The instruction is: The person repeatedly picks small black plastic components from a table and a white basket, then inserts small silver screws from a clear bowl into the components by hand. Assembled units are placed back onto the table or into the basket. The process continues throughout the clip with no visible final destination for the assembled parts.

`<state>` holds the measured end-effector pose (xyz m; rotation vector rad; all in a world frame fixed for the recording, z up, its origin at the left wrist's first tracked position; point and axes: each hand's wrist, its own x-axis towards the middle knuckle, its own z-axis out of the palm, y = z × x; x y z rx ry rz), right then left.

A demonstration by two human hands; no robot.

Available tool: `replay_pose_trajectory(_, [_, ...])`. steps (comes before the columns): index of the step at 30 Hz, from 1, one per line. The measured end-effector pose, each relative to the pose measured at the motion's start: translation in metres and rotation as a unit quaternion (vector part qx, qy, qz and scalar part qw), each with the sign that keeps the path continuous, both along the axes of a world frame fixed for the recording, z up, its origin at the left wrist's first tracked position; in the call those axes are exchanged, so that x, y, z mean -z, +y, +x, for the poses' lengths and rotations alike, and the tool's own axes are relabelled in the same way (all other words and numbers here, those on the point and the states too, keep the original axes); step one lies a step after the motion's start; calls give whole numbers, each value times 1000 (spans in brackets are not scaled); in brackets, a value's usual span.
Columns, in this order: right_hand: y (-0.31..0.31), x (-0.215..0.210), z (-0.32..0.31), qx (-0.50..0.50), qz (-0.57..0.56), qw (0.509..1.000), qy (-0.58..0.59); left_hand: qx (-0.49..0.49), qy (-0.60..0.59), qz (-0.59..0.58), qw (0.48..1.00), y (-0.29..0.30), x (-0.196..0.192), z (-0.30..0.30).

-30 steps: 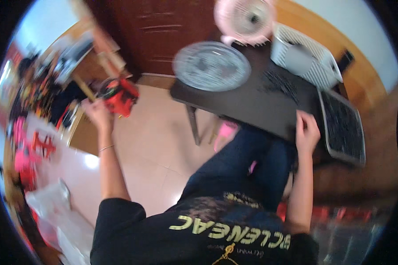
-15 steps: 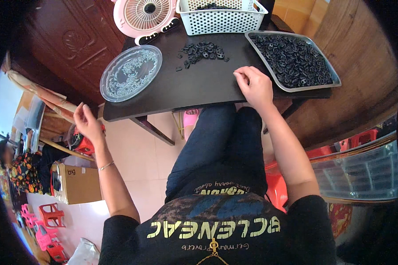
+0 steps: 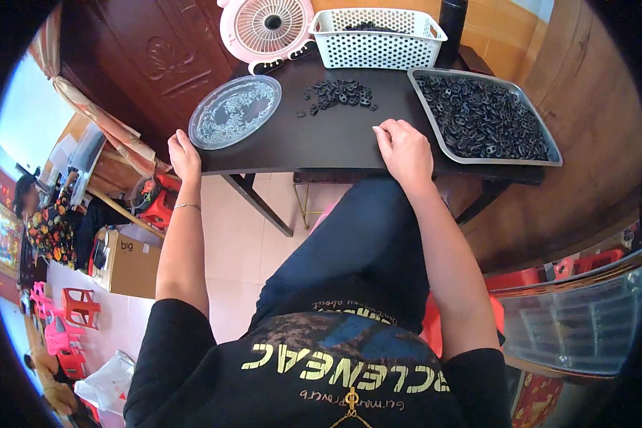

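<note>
Head view: black pieces [image 3: 344,93] are left loosely heaped.
Left hand [image 3: 185,157]: grip cannot be told; right hand [image 3: 408,151]: narrowly curled.

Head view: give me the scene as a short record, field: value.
left hand: at the table's left corner, beside the round clear tray; grip unclear
right hand: at the table's front edge, loosely curled
round clear tray: small pale pieces
mid-table: pile of black pieces
right side: rectangular tray full of black pieces
back: white perforated basket, pink fan
</note>
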<state>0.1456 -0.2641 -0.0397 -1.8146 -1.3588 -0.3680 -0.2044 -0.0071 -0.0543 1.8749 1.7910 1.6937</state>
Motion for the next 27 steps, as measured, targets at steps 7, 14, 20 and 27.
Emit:
replay_pose_trajectory(7, [-2,-2,2,-18,-12,999,26,-28,28,0,999,-2,-3,4])
replay_pose_trajectory(14, [-4,-5,-7,-70,20,996,60,-10,46,2,999,-5,-9,-10])
replay_pose_trajectory(20, [-8,-10,-10,-35,2,999,35,-10,-64,-43,997,-30,-19,7])
replay_pose_trajectory(27, [-4,-8,-8,-49,-3,999,14,-46,-176,-30,983,-23,-15,4])
